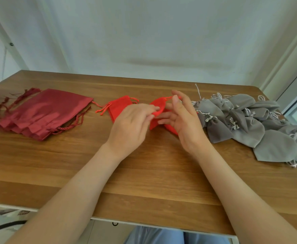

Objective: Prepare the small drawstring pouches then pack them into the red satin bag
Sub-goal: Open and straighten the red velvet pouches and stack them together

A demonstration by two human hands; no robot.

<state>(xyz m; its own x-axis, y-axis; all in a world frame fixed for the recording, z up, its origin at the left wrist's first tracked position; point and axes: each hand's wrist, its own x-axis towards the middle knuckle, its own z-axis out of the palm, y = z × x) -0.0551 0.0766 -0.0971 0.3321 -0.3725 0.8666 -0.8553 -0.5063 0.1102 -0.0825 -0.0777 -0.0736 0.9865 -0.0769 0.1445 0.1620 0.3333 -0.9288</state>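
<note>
A small bright red drawstring pouch [159, 106] is lifted just above the wooden table [144, 182] at its middle. My left hand [131, 125] pinches its edge from the left. My right hand [184, 118] holds its orange cord between thumb and forefinger, the other fingers spread. More small red pouches [119, 107] lie flat just left of my hands, partly hidden by my left hand. The dark red satin bags [44, 113] lie stacked at the far left, cords trailing.
A heap of several grey drawstring pouches [253, 124] with white cords covers the table's right side, reaching close to the right edge. A pale wall rises behind the table. The table's front edge runs below my forearms.
</note>
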